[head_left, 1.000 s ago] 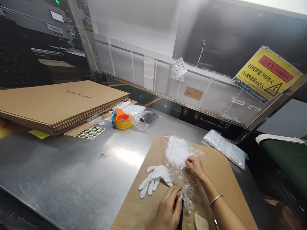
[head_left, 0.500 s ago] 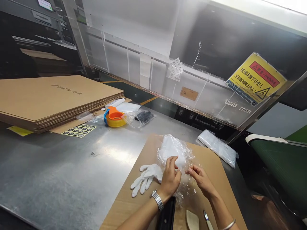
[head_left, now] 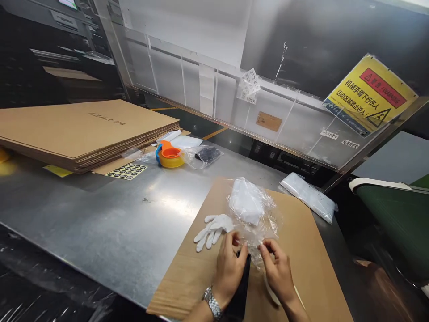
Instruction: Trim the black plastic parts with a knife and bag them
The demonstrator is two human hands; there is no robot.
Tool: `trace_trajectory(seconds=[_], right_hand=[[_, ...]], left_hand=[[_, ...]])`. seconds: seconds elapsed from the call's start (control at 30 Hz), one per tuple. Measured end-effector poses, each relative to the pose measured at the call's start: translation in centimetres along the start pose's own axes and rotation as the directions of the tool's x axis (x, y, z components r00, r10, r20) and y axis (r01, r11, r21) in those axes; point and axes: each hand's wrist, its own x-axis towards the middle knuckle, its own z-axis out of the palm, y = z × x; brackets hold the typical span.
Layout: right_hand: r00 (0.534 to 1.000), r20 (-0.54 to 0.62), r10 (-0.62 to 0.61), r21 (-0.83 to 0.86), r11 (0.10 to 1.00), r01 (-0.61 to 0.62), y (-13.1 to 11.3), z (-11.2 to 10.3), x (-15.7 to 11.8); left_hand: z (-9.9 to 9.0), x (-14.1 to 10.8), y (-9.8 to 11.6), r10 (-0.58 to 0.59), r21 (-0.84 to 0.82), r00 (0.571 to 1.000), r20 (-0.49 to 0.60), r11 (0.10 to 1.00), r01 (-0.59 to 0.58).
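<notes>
Clear crinkled plastic [head_left: 268, 223] spreads over the cardboard [head_left: 311, 255], around a white folded item [head_left: 246, 201]. My left hand [head_left: 231, 264], with a metal watch at the wrist, is closed at the near edge of the plastic. My right hand [head_left: 276, 268] pinches that same edge a little to the right. A white glove [head_left: 212, 230] lies left of the plastic. Beneath and beside my left hand is a long black object [head_left: 243, 290], partly covered. A pale curved piece [head_left: 271, 290] shows beside my right hand, mostly hidden.
Flat cardboard sheets [head_left: 90, 129] are stacked at the left. Near them are a sticker sheet [head_left: 129, 171], an orange and yellow tape dispenser [head_left: 170, 156] and a bagged dark item [head_left: 206, 154]. A white packet [head_left: 310, 197] lies at the right, below a clear panel with a warning sign [head_left: 372, 96].
Both hands have moved lower in the view and closer together at the plastic's near edge. The right hand now covers much of the pale piece and the knife. The view has shifted slightly.
</notes>
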Motion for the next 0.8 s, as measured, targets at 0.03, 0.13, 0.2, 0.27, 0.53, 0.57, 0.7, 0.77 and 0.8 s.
trace_trajectory(seconds=[0.03, 0.13, 0.2, 0.27, 0.53, 0.57, 0.7, 0.77, 0.8], right_hand=[[0.998, 0.040, -0.053, -0.041, 0.998, 0.055, -0.4, 0.2, -0.4], [0.945, 0.187, -0.270, -0.229, 0.923, 0.309, -1.5, 0.7, -1.6], [0.907, 0.208, -0.365, -0.331, 0.847, 0.416, -1.4, 1.1, -2.4], [0.934, 0.102, -0.342, -0.403, 0.845, 0.353, -0.6, 1.8, -3.5], [0.993, 0.078, 0.093, -0.655, 0.755, -0.019, 4.6, 4.6, -9.2], [0.991, 0.090, 0.098, -0.616, 0.788, -0.022, 4.7, 4.4, -9.7], [0.945, 0.259, 0.201, -0.188, 0.970, -0.155, 3.3, 2.9, -11.1], [0.894, 0.402, 0.199, -0.017, 0.978, -0.210, 2.4, 2.6, -11.5], [0.871, 0.453, 0.191, 0.024, 0.974, -0.226, 2.1, 2.7, -11.7]], left_hand=[[-0.5, -0.4, 0.0, 0.098, 0.086, 0.994, -0.046, 0.992, -0.093], [-2.2, -1.4, -0.1, 0.465, 0.374, 0.884, 0.041, 0.813, -0.445], [-3.4, -1.6, -0.6, 0.540, 0.426, 0.827, 0.157, 0.718, -0.550], [-4.6, -1.7, -1.4, 0.518, 0.455, 0.844, 0.137, 0.724, -0.518], [-7.6, -3.8, -4.4, 0.317, 0.591, 0.944, 0.093, 0.745, -0.309], [-7.6, -4.2, -4.5, 0.284, 0.589, 0.952, 0.114, 0.752, -0.295], [-7.7, -4.9, -3.8, 0.158, 0.528, 0.968, 0.196, 0.814, -0.240], [-7.9, -4.8, -3.3, 0.102, 0.464, 0.960, 0.260, 0.859, -0.217], [-8.0, -4.7, -3.0, 0.079, 0.427, 0.953, 0.294, 0.881, -0.205]])
